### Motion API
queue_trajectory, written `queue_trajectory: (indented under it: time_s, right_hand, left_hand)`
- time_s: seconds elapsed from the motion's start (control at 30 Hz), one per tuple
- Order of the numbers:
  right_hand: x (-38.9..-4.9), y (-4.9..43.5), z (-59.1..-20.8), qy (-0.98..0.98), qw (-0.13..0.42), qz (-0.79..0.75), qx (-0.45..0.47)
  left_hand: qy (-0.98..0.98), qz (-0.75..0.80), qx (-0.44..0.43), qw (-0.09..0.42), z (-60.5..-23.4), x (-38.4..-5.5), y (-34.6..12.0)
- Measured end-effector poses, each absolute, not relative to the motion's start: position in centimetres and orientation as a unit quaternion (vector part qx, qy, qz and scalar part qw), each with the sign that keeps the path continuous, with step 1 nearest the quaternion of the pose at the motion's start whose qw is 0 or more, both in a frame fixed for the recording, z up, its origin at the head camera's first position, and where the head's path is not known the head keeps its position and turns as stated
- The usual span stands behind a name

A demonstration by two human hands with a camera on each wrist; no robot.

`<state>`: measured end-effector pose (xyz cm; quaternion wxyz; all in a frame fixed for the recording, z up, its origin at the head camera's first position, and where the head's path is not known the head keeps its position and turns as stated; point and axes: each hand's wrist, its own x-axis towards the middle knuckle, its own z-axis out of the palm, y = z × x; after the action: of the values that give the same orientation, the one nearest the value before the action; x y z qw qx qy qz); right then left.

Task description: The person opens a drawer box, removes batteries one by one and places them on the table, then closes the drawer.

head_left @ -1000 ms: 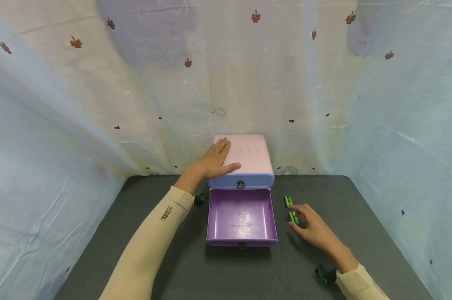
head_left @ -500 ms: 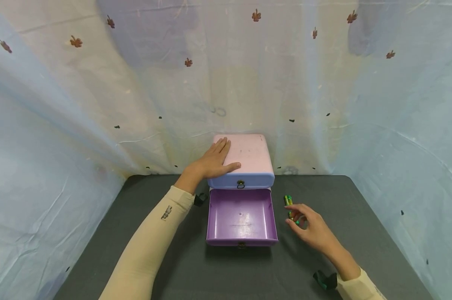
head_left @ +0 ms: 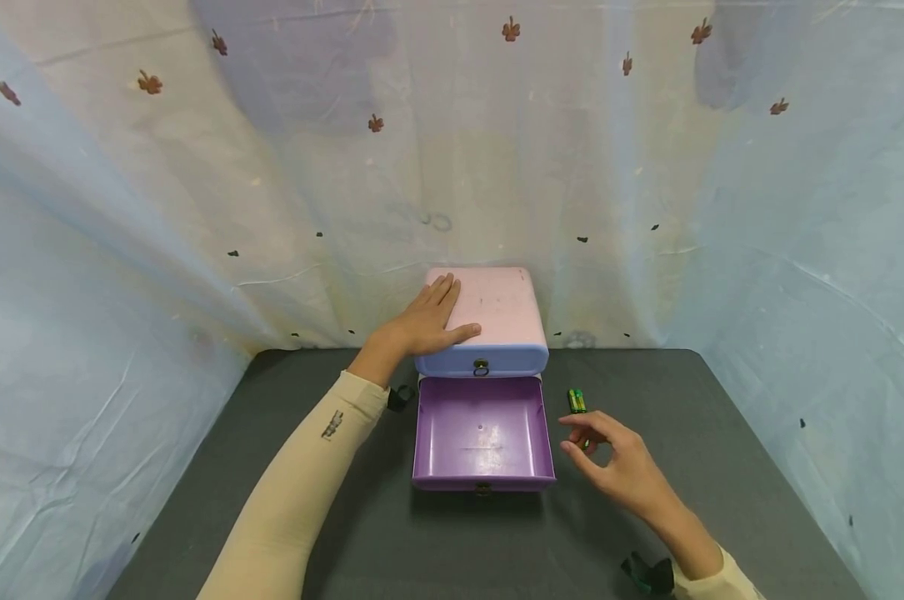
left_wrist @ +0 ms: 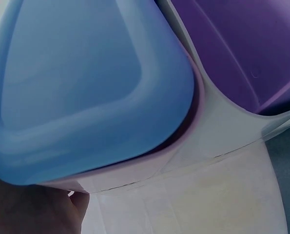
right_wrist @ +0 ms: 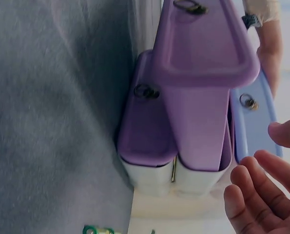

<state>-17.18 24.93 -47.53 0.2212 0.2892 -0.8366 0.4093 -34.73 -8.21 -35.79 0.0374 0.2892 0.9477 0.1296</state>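
Observation:
A small pink-topped drawer cabinet point(head_left: 506, 304) stands at the back of the dark table. My left hand point(head_left: 425, 321) lies flat on its top, fingers straight. Below the blue top drawer point(head_left: 511, 361), a purple drawer point(head_left: 484, 433) is pulled out and empty; it also shows in the right wrist view point(right_wrist: 203, 97). Just right of that drawer my right hand point(head_left: 573, 435) hovers with thumb and fingers curled. A bit of green battery point(head_left: 585, 443) shows between them. Another pair of green batteries point(head_left: 576, 401) lies on the table behind the hand.
Pale curtain point(head_left: 197, 208) with small flower prints closes in the back and both sides. The dark grey table point(head_left: 347, 533) stretches toward me. A lower purple drawer point(right_wrist: 145, 122) stays closed under the open one.
My right hand closed over the nearer green batteries and shifted left toward the open drawer; that pair no longer lies bare on the table. The left hand stayed put.

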Motion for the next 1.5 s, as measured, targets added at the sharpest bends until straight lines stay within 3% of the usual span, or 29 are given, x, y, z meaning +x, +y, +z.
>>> queue_trajectory:
  time_s: [0.37,0.57,1.5]
  right_hand:
    - [-15.5,23.4,-46.9,-0.819,0.221,0.430,0.308]
    - [-14.4,22.7,-46.8,-0.811,0.193,0.449,0.321]
    - [-11.6,19.7,-50.1,-0.767,0.143,0.495,0.383]
  left_hand:
    - [0.951,0.122,0.279,0.055,-36.3,-35.8,-8.3]
    - [0.952,0.119,0.275,0.061,-36.2,-35.8,-8.2]
    - [0.947,0.131,0.291,0.029,-35.6,-34.5,-8.2]
